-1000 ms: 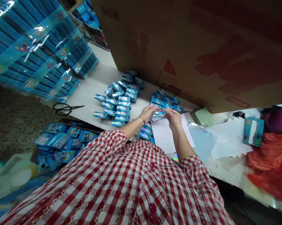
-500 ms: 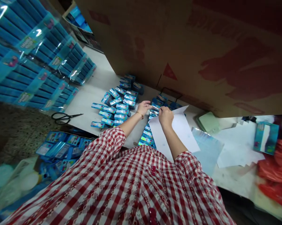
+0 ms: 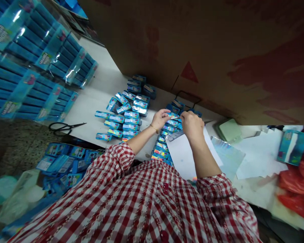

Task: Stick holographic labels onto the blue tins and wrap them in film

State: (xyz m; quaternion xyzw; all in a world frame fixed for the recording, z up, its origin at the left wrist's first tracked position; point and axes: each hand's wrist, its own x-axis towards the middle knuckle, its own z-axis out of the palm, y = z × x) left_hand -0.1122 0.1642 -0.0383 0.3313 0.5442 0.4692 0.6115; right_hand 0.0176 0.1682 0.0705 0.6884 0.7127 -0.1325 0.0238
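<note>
And the white table (image 3: pixel 98 84) is busy right across: black scissors (image 3: pixel 70 127) at the left edge, small blue boxes (image 3: pixel 161 145) clustered mid-table, a big cardboard carton (image 3: pixel 167 44) behind, a pale green block (image 3: pixel 228 130) and white sheets (image 3: pixel 260 152) rightward.

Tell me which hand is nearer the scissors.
Left. The left hand is to the right of the scissors, beyond a group of boxes; the right hand is farther right.

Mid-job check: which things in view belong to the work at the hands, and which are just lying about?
Likely in use:
- small blue boxes at the left hand and right hand
- white sheet under the right forearm

Probably lying about:
- black scissors
- pale green block
- red plastic bag
- large cardboard box
</note>
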